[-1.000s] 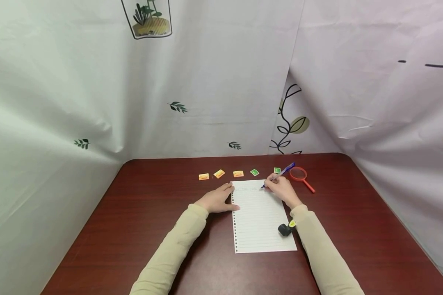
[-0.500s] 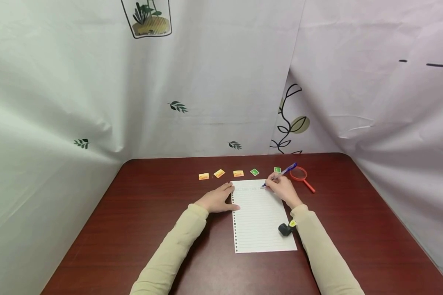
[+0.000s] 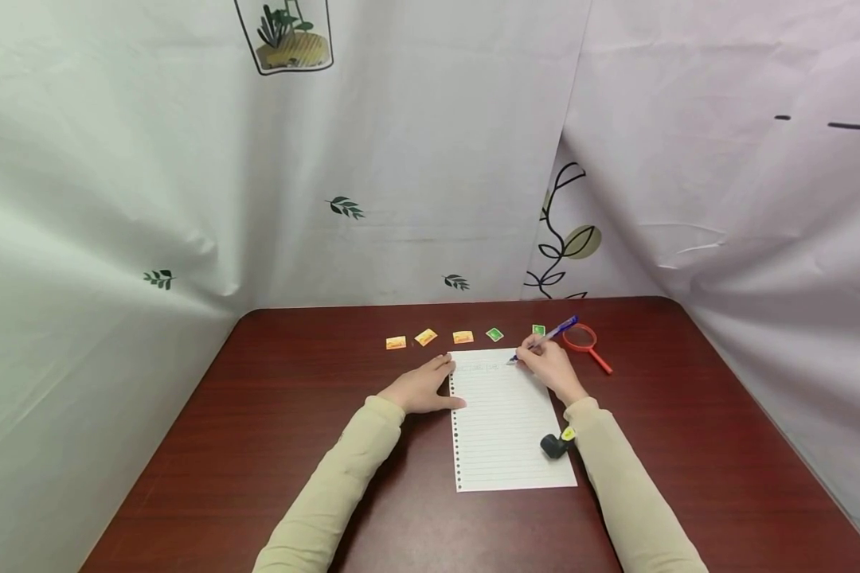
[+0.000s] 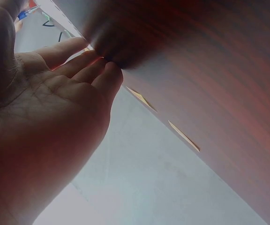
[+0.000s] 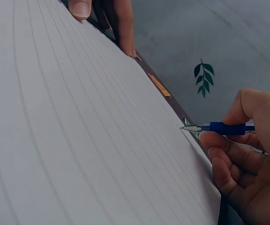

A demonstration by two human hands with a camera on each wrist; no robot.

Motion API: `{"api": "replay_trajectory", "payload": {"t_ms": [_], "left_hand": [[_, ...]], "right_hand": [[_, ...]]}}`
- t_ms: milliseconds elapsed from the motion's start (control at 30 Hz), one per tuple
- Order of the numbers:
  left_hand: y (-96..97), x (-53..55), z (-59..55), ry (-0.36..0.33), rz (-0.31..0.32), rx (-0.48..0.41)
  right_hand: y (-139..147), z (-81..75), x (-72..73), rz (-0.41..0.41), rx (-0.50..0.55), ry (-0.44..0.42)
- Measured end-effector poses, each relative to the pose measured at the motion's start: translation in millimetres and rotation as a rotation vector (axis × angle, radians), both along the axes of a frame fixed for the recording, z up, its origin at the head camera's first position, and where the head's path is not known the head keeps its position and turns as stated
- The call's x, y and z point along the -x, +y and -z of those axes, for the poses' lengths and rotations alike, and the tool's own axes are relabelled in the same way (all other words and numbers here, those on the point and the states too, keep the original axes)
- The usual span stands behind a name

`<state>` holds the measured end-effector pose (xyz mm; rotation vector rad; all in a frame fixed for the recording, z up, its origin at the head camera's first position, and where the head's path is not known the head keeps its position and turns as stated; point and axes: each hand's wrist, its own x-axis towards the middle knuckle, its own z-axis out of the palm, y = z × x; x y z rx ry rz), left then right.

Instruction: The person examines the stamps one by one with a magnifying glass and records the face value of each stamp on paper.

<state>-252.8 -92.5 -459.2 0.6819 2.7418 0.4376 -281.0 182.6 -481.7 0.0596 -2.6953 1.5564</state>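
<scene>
A lined sheet of paper (image 3: 505, 430) with punched holes down its left side lies on the dark red table. My left hand (image 3: 421, 387) rests at its upper left edge, fingers stretched and thumb on the sheet. In my right hand (image 3: 550, 368) a blue pen (image 3: 560, 326) is pinched between thumb and fingers. Its tip meets the paper near the top, right of a line of faint writing (image 3: 480, 368). The right wrist view shows the pen's blue grip (image 5: 226, 128) and metal tip, with the other fingers curled under it.
Beyond the sheet lie orange stamps (image 3: 463, 337) and green stamps (image 3: 494, 335) in a row. A red magnifying glass (image 3: 580, 337) is to the right of my right hand. The black wrist camera (image 3: 553, 446) overlaps the paper's right side. Pale printed cloth (image 3: 401, 159) hangs behind the table (image 3: 258, 446).
The pen tip and my right hand have shifted slightly right and up along the top of the sheet. The left hand has stayed in place.
</scene>
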Motion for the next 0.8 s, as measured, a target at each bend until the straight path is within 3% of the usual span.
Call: {"api": "replay_trajectory", "payload": {"t_ms": [333,800], "left_hand": [[0.4,-0.7,-0.1,-0.004,0.003,-0.007],[-0.1,0.6,1.3,-0.002,0.001,-0.005]], "right_hand": [[1.8,2.6,2.5,0.047,-0.001,0.006],[2.4,0.4,1.2,0.023,-0.031,0.016]]}}
